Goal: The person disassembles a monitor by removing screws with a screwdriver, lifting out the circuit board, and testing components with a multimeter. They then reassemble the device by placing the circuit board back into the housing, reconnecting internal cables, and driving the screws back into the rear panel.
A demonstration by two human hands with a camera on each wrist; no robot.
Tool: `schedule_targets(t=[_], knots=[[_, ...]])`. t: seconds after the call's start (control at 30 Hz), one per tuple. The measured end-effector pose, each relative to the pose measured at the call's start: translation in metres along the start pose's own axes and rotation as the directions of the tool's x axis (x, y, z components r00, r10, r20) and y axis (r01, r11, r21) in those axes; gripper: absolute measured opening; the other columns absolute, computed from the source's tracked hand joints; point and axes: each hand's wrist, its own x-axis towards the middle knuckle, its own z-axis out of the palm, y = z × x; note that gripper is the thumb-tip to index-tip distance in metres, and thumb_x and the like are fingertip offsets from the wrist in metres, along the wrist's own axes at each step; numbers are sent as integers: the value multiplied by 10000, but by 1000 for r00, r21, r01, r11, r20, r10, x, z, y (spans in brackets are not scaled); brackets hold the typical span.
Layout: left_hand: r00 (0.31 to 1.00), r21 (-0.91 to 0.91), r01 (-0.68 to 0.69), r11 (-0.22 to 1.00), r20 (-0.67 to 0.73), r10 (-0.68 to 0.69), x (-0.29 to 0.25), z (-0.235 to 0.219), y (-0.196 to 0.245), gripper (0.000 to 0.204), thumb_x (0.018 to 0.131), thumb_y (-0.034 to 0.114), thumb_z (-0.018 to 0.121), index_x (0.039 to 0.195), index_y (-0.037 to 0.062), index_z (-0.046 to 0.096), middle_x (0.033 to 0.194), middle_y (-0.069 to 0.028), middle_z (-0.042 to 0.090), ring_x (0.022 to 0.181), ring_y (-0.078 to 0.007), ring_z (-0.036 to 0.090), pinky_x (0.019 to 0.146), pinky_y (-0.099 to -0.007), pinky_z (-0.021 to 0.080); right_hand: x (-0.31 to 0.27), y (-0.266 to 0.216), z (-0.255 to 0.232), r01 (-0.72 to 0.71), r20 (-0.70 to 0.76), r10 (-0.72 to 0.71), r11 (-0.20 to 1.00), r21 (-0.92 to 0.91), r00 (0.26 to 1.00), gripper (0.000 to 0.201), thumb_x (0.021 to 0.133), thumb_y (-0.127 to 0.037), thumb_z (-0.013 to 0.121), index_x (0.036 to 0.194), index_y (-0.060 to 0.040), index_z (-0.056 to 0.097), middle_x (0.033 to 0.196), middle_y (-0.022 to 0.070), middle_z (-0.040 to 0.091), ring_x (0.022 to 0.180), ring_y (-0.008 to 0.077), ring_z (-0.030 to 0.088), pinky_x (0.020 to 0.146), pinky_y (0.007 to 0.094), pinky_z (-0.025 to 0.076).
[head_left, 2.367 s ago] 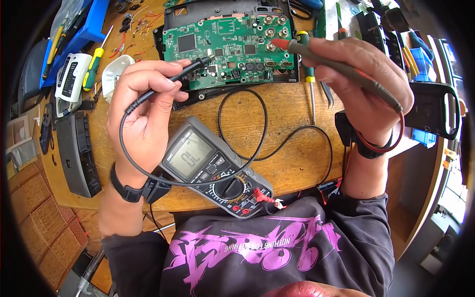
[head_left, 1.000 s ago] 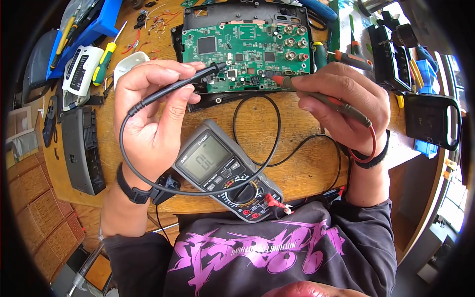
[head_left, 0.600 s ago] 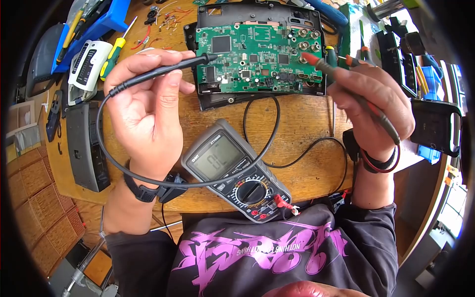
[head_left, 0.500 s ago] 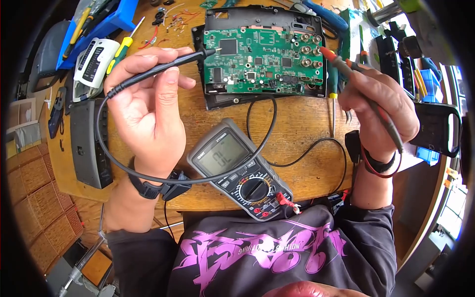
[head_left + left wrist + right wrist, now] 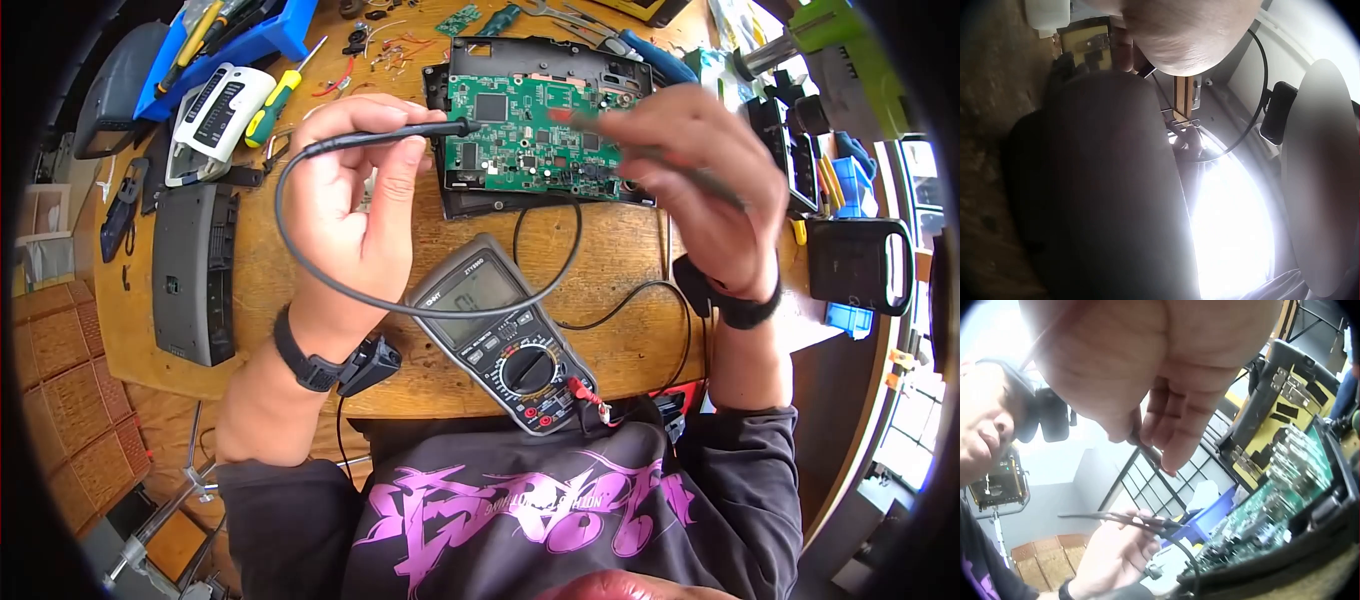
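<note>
My left hand (image 5: 365, 215) pinches a black test probe (image 5: 385, 136) between thumb and fingers, its tip overlapping the left part of the green circuit board (image 5: 540, 130). Over the board's right side my right hand (image 5: 710, 170), blurred, holds the red test probe (image 5: 568, 119) pointing left. The board sits in a black housing (image 5: 550, 60). Below it lies a grey multimeter (image 5: 500, 330), with the black lead (image 5: 400, 308) looping across its face and a red plug (image 5: 582, 390) in it. The right wrist view shows the left hand (image 5: 1113, 553) with its probe beyond my right fingers.
To the left are a black panel (image 5: 190, 280), a white-and-black device (image 5: 215, 120), a green-yellow screwdriver (image 5: 268, 118) and a blue bin (image 5: 290, 35). Wire scraps (image 5: 400, 55) and blue-handled pliers (image 5: 655, 55) lie behind. A black case (image 5: 855, 265) stands right.
The right hand, after swinging left, then right, comes back left with the red probe over the board. The left hand keeps the black probe. The head view shifts, so board and multimeter appear farther right.
</note>
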Motion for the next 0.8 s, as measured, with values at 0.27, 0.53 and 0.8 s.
schedule_targets(t=[0.27,0.53,0.8], knots=[[994,-79,106,991,-14,-108,-2,4,7,239,1100,-80,670,1317,-29,583,1283,-154,684,1192,-221,755,1009,-317,614,-9,2,30,-317,85,308,939,133,948,261,1020,-2,812,1277,41,815,1127,128,825,947,202,808,825,311,633],[989,56,94,994,106,-100,-4,-2,3,273,1119,-107,614,1361,-6,537,1342,-189,662,1256,-276,745,1026,-340,618,-17,-1,28,-375,13,376,920,111,927,232,1072,-37,780,1287,48,804,1083,130,823,949,180,805,807,290,636],[991,79,77,994,102,-85,-3,-2,0,265,1123,-102,615,1366,-16,552,1344,-178,662,1268,-280,748,1037,-343,619,-16,-11,26,-346,18,347,938,-26,938,275,951,-10,883,1224,-18,853,1099,141,869,968,220,857,850,321,662]])
